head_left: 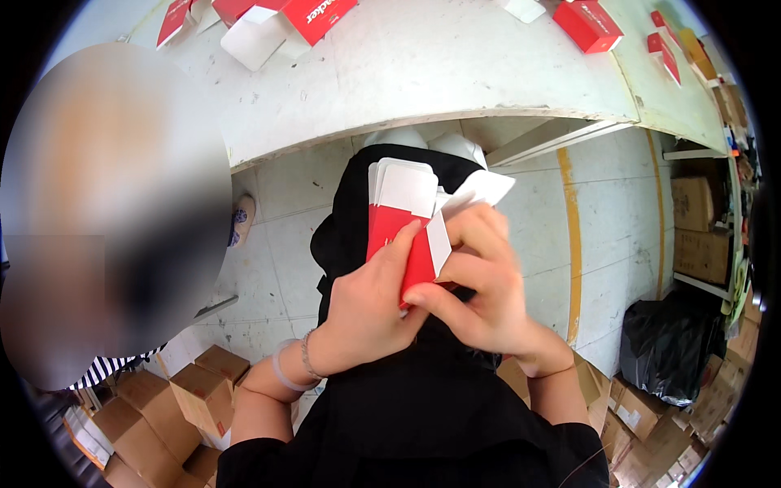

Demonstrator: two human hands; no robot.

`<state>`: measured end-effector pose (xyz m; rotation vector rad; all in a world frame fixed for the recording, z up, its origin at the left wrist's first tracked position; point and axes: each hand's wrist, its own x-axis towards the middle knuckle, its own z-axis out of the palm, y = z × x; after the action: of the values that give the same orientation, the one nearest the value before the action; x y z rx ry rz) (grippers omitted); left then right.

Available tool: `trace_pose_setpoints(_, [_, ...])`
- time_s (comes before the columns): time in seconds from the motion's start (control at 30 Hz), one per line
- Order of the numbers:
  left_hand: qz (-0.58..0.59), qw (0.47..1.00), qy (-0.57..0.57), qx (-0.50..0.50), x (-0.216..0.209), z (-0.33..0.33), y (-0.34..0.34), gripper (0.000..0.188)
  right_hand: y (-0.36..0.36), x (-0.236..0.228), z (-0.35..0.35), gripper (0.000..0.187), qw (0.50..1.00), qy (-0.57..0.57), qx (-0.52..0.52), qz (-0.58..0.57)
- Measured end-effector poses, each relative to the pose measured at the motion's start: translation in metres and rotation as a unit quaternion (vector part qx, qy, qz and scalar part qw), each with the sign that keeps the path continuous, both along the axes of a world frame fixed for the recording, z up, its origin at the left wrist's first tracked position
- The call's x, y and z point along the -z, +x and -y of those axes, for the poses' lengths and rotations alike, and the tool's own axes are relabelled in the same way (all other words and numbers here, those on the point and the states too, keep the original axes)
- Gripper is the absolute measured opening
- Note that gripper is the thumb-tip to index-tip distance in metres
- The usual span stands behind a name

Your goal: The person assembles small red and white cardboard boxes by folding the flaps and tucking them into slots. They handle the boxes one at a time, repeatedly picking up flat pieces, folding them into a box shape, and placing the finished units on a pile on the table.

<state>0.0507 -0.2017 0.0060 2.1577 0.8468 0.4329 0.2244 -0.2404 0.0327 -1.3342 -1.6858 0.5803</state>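
Note:
Above my lap, my left hand (370, 297) is closed round a small stack of flattened red-and-white cartons (407, 191), the thumb lying across the red front. White end flaps stick out at the stack's far end. My right hand (492, 285) pinches the top carton (438, 240) along its right side. Its thumb presses near the lower edge while the other fingers curl behind. That carton is partly opened out, with a white flap (488, 187) pointing to the right. My right fingers hide part of its side.
A white table (325, 106) spans the far side, bearing red cartons (587, 26) and loose white-flapped ones. Brown boxes (203, 394) stand at the lower left. On the right are a black plastic bag (671, 346) and shelves with boxes (701, 256). A blurred person is at left.

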Motion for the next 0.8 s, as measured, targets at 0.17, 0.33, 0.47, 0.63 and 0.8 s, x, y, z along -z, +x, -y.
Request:
trace_pose_setpoints(0.17, [0.321,0.917,-0.237,-0.021,0.002,-0.021,-0.001,0.115,0.020,0.013,0.011,0.052,0.984,0.129,0.108,-0.065])
trace_pose_setpoints(0.33, [0.364,0.870,-0.333,0.013,0.011,-0.015,0.010,0.091,0.014,0.025,0.013,0.048,0.974,0.193,0.121,0.011])
trace_pose_setpoints(0.47, [0.336,0.842,-0.420,0.035,0.012,-0.016,0.009,0.080,0.018,0.017,0.016,0.033,0.985,0.141,0.095,0.019])
trace_pose_setpoints(0.63, [0.227,0.948,-0.200,0.101,0.016,-0.033,-0.001,0.060,0.026,0.036,0.020,0.027,0.972,0.193,0.130,-0.010])
trace_pose_setpoints(0.8, [0.120,0.982,-0.052,0.138,0.003,-0.045,-0.007,0.058,0.028,0.023,0.010,0.048,0.767,-0.173,0.088,-0.611])
